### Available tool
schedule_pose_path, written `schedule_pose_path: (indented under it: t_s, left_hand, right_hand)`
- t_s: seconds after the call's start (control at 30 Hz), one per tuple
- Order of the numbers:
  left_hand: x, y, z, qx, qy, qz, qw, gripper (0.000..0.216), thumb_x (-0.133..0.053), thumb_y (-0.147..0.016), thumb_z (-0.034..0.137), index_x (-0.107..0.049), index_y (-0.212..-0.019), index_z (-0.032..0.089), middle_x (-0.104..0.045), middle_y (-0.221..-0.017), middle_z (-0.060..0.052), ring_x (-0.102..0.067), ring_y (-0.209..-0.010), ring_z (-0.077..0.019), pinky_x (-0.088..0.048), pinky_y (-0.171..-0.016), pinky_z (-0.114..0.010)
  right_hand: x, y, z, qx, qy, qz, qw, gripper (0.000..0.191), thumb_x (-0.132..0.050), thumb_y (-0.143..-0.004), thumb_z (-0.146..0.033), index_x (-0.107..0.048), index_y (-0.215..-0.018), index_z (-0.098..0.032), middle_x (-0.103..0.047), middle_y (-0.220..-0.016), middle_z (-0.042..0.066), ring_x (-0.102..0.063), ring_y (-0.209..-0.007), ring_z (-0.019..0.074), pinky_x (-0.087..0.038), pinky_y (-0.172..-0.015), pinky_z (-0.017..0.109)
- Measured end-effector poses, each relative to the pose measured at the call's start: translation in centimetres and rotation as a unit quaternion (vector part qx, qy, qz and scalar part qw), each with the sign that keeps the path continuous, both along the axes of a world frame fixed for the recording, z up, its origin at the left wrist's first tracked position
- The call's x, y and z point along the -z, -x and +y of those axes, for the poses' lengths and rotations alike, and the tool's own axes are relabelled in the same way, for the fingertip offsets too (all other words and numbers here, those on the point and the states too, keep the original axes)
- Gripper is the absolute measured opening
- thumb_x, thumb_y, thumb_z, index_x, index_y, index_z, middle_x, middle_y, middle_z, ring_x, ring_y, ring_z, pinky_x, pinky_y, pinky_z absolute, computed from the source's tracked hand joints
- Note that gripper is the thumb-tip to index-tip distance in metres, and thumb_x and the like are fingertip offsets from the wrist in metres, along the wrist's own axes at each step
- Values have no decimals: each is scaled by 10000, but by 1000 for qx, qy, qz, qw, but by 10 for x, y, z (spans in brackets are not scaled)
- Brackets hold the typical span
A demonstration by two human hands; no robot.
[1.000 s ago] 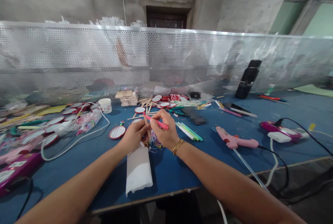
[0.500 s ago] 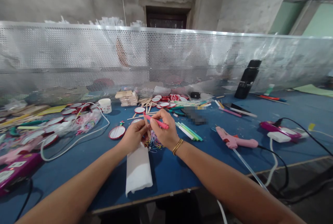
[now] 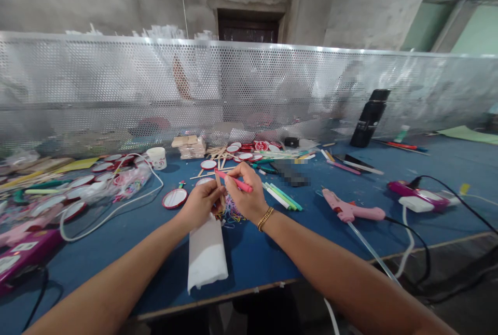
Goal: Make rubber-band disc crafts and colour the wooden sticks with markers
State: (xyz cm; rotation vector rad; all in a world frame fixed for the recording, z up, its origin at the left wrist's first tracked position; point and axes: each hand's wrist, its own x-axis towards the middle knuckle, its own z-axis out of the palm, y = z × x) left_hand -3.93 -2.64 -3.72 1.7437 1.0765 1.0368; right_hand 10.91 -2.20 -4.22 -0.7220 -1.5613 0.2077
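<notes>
My left hand (image 3: 202, 203) is closed around a flat wooden craft stick (image 3: 218, 182), which stands nearly upright in the fingers. In my right hand (image 3: 249, 195) is a pink marker (image 3: 241, 185), pinched with its tip at the stick's upper end. Below the hands lies a white folded paper or tissue pack (image 3: 207, 260). A heap of colourful rubber bands (image 3: 234, 213) is partly hidden behind the hands. Several green and white markers (image 3: 280, 196) rest right of my right hand. A red-rimmed white disc (image 3: 175, 198) lies left of my left hand.
A pink glue gun (image 3: 352, 209) with its cord lies at the right, near a purple power strip (image 3: 418, 196). A black bottle (image 3: 369, 118) stands farther back. A paper cup (image 3: 156, 158), loose wooden sticks and more discs crowd the rear. A perforated metal screen (image 3: 249, 86) borders the table.
Hardly anything differs. Both hands keep the same place, with the pink marker still against the top of the wooden stick.
</notes>
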Motion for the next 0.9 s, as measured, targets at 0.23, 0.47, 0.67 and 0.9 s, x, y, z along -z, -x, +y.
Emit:
schedule_pose_path:
  t_s: [0.23,0.47,0.67,0.9]
  left_hand:
    - [-2,-1,-3,2,6,-4,1000,440,-605,-774,596,-519,-677,175,-540,-494,25,-481,-422,-97,-396,-434,-221]
    - [-1,0,-1,-3,6,-4,1000,415,-607,-786,564,-513,-668,177,-541,-491,27,-486,-431,-98,-396,-438,-215]
    - [-3,-1,-3,-6,17,-11,1000,408,-617,-782,557,-509,-669,181,-539,-493,32,-482,-425,-98,-396,-432,-217]
    - [-3,-1,-3,0,14,-9,1000,403,-617,-791,549,-513,-672,179,-542,-498,28,-490,-429,-101,-398,-437,-219]
  right_hand:
    - [0,0,-1,0,0,0,1000,58,-574,-821,-186,-554,-774,-213,-613,-751,-7,-555,-736,153,-444,-725,306]
    - [0,0,-1,4,-3,-4,1000,69,-576,-813,-183,-549,-757,-212,-609,-734,-9,-547,-722,151,-436,-722,306]
    - [-1,0,-3,5,-2,-9,1000,77,-573,-806,-177,-541,-746,-212,-603,-720,-11,-546,-714,150,-434,-715,302]
    - [0,0,-2,9,2,-6,1000,58,-579,-811,-181,-555,-767,-212,-616,-747,-6,-556,-739,153,-441,-729,300]
